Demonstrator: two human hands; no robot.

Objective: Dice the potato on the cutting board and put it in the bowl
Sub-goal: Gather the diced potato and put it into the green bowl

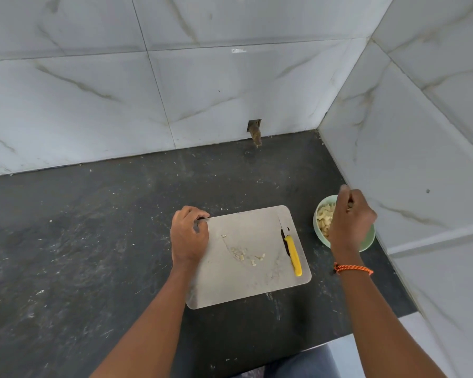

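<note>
— What are the hands doing?

— I see my left hand [189,236] gripping the far left corner of the one pale grey rectangular cutting board [230,285], fingers curled over its edge, thumb side on top. My right hand [348,219] hovers over the one pale green round bowl [367,242], fingers bunched together and pointing down toward it; I cannot tell whether they pinch anything.

— And the potato?

— Most of it sits as pale yellow diced potato pieces [324,218] inside the bowl, which stands on the dark stone counter [79,227] just right of the board. A small scatter of leftover potato bits [242,255] lies near the board's middle; roughly a dozen, too small to count exactly.

— The knife?

— One yellow-handled knife [291,248] lies flat along the board's right side, blade pointing away from me, untouched by either hand. An orange braided wristband [352,268] circles my right wrist.
</note>
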